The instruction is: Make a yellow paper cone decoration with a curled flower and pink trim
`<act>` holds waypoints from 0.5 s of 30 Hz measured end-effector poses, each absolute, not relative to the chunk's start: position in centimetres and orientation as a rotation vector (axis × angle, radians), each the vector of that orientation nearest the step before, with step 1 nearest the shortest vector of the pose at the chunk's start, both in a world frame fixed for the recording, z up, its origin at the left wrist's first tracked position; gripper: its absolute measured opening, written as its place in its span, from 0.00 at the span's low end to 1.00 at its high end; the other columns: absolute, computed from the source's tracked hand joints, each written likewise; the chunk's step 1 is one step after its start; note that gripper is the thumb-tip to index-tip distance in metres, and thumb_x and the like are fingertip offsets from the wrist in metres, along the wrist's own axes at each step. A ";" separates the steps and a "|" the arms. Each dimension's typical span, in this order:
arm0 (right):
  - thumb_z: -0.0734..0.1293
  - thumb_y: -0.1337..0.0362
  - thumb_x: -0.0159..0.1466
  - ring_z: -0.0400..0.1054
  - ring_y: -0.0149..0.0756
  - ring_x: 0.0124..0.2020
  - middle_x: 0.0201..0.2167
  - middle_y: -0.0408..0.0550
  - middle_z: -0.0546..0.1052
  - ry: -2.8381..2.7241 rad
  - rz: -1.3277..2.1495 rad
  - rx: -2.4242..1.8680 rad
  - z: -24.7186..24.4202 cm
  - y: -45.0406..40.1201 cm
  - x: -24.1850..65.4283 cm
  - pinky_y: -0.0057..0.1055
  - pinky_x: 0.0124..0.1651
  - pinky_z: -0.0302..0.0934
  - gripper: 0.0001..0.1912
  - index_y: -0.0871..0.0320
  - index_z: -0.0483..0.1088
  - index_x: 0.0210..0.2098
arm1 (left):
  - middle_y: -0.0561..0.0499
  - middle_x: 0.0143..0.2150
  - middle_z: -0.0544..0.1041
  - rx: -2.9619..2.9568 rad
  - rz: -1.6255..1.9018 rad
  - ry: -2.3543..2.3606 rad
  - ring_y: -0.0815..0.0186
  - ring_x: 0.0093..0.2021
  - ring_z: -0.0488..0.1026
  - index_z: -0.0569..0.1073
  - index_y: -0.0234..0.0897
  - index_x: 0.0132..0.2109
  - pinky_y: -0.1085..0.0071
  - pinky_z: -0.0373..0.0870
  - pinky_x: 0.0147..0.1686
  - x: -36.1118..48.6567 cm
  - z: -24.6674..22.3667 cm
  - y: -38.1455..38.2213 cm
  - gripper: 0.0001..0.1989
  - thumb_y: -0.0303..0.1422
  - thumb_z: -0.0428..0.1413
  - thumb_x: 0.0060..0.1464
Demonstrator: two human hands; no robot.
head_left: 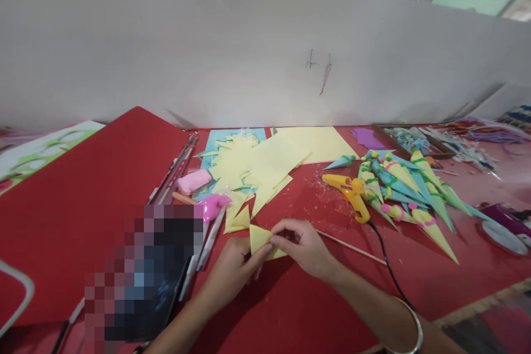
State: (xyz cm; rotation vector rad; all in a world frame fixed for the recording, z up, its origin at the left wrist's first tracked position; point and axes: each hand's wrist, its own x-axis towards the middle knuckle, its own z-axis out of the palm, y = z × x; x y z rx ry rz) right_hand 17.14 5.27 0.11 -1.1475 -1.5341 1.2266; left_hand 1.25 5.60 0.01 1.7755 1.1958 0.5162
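Note:
Between my two hands is a piece of yellow paper (259, 238), folded into a pointed shape. My left hand (236, 265) grips its lower left side, the thumb laid along the front. With thumb and forefinger, my right hand (305, 246) pinches the paper's right edge. Just beyond my fingers lie yellow paper cut-outs (239, 218) and larger yellow sheets (276, 157). A thin wooden stick (352, 246) rests on the red table to the right of my right hand. Past it is a yellow glue gun (350, 193) with a black cord.
Several finished paper cones (398, 182) in yellow and blue are heaped at the right. A dark phone-like device (155, 282), partly pixelated, lies at the left. Pink clay packets (213, 207) sit behind it. A tray (415, 141) of scraps stands against the white partition (249, 55).

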 end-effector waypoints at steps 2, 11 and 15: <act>0.63 0.63 0.55 0.59 0.28 0.23 0.20 0.39 0.66 -1.427 1.343 -1.136 0.1 5.4 17.2 0.24 0.27 0.54 0.06 0.58 0.65 0.24 | 0.58 0.11 0.60 1.750 0.619 1.221 0.74 0.13 0.59 0.59 0.37 0.16 0.78 0.53 0.16 1.2 0.3 5.7 0.21 0.41 0.46 0.52; 0.63 0.60 0.56 0.60 0.28 0.25 0.23 0.40 0.66 -1.312 1.460 -1.040 0.2 5.2 17.1 0.25 0.29 0.55 0.08 0.59 0.63 0.29 | 0.58 0.10 0.62 1.863 0.735 1.268 0.74 0.13 0.59 0.60 0.37 0.14 0.78 0.54 0.16 0.7 0.6 6.2 0.23 0.40 0.46 0.53; 0.63 0.59 0.57 0.62 0.30 0.27 0.25 0.42 0.68 -1.369 1.483 -1.032 -0.2 5.2 17.1 0.27 0.31 0.56 0.09 0.60 0.66 0.30 | 0.58 0.09 0.60 1.947 0.703 1.268 0.74 0.13 0.59 0.60 0.36 0.12 0.78 0.54 0.17 0.7 0.4 6.0 0.24 0.40 0.46 0.53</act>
